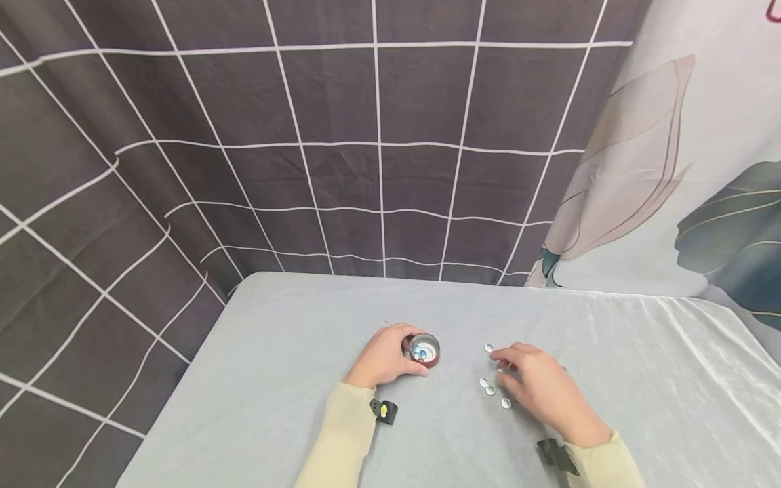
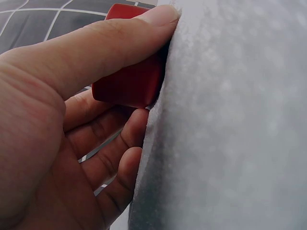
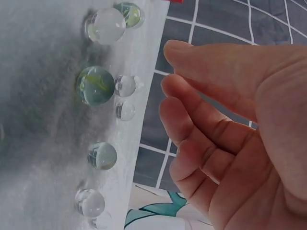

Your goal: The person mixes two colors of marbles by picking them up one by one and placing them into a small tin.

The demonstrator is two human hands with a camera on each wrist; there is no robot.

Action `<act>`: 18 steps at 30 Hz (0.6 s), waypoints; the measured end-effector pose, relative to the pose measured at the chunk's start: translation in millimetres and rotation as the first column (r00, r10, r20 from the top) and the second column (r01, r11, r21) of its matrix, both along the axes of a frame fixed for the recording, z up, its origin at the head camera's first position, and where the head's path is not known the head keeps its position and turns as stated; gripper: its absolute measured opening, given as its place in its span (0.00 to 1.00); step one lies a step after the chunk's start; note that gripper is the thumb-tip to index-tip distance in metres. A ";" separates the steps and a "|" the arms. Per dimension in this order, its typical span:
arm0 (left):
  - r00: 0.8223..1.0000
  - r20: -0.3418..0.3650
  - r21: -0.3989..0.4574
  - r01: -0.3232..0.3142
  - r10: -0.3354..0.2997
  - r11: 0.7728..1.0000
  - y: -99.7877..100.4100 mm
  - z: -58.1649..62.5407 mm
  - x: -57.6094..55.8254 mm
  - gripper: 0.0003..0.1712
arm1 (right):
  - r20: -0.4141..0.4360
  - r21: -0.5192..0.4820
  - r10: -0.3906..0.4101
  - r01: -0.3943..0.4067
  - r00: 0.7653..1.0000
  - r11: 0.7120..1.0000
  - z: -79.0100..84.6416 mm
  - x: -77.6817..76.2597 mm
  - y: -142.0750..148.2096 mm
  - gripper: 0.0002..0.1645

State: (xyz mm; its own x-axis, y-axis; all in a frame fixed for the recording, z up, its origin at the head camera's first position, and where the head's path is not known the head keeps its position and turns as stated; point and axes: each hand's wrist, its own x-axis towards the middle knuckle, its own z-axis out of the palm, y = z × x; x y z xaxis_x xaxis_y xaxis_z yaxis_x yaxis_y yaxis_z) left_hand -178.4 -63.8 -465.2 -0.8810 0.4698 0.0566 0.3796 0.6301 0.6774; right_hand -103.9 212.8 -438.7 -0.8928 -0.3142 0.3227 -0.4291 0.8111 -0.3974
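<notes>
My left hand (image 1: 382,355) grips a small round red bowl (image 1: 434,358) on the tabletop, thumb on the near side and fingers behind. Inside the bowl's pale interior lie a few bluish glass marbles (image 1: 421,353). The left wrist view shows the bowl's dark red outer wall (image 2: 129,84) under the thumb. My right hand (image 1: 539,386) hovers over several clear marbles (image 1: 506,403) scattered to the right of the bowl. Its fingers are loosely bent, with nothing visible between them. One marble with a yellow-green swirl (image 3: 96,86) sits among clear ones in the right wrist view.
A pale grey cloth (image 1: 293,352) covers the table. Behind it and to the left hangs a dark curtain (image 1: 329,102) with a white grid. A leaf-patterned curtain (image 1: 647,169) hangs at the right. Each wrist wears a small black camera mount (image 1: 386,411).
</notes>
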 end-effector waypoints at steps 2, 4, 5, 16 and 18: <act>1.000 0.000 0.003 0.000 0.000 1.000 -0.1 0.1 -0.1 0.34 | -0.002 0.002 0.004 -0.004 1.000 1.000 -0.1 -0.1 1.2 0.18; 1.000 -0.001 0.004 -0.001 0.001 1.000 0.0 0.2 -0.2 0.34 | -0.005 0.009 0.007 -0.006 1.000 1.000 -0.6 -0.5 2.0 0.18; 1.000 -0.001 0.005 0.000 0.000 1.000 0.0 0.3 -0.2 0.34 | -0.006 0.012 0.007 -0.007 1.000 1.000 -0.9 -0.6 2.4 0.18; 1.000 0.009 0.004 0.000 0.000 1.000 -0.2 0.2 -0.1 0.34 | 0.018 0.032 -0.036 0.035 0.999 0.999 -7.0 -3.0 4.4 0.18; 1.000 0.009 0.004 -0.001 0.001 1.000 -0.3 0.5 0.2 0.34 | 0.030 0.034 -0.045 0.044 0.999 0.998 -7.7 -3.2 4.6 0.17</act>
State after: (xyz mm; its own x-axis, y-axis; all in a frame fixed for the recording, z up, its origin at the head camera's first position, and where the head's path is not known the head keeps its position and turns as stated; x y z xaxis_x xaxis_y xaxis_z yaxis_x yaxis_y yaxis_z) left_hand -178.3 -64.1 -464.7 -0.8821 0.4683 0.0508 0.3726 0.6277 0.6835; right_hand -107.1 217.3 -446.5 -0.9154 -0.2840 0.2851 -0.3803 0.8422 -0.3822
